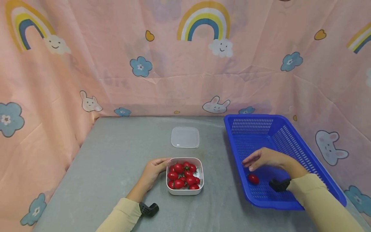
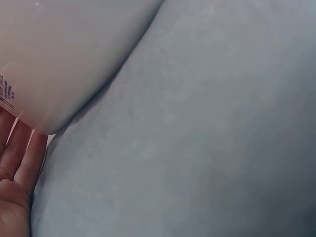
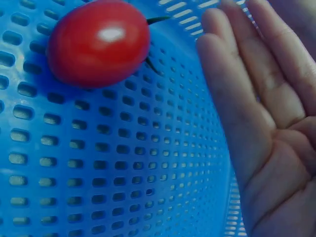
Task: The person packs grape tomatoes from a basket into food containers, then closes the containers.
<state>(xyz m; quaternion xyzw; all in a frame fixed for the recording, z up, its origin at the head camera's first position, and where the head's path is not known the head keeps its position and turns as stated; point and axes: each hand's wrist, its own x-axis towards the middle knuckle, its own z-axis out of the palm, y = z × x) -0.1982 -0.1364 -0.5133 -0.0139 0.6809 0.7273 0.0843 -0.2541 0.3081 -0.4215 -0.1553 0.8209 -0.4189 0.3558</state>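
Note:
A white container [image 1: 185, 192] filled with several red cherry tomatoes [image 1: 178, 168] stands mid-table. At its left side, my left hand [image 1: 153, 170] touches the wall near the back corner with extended fingers. In the left wrist view, those fingers [image 2: 32, 160] lie against the container's pale side [image 2: 74, 54]. My right hand [image 1: 268, 158] is inside the blue basket [image 1: 236, 154], its fingers extended and holding nothing. Just below its fingertips, one cherry tomato [image 1: 253, 179] lies on the basket floor. The right wrist view shows this tomato [image 3: 98, 44] with green sepals, apart from the open palm [image 3: 281, 168].
A clear plastic lid [image 1: 185, 137] lies flat on the grey table [image 1: 121, 151] behind the container. The basket's raised rim surrounds the right hand. A pink patterned curtain [image 1: 174, 80] hangs behind the table and along both sides.

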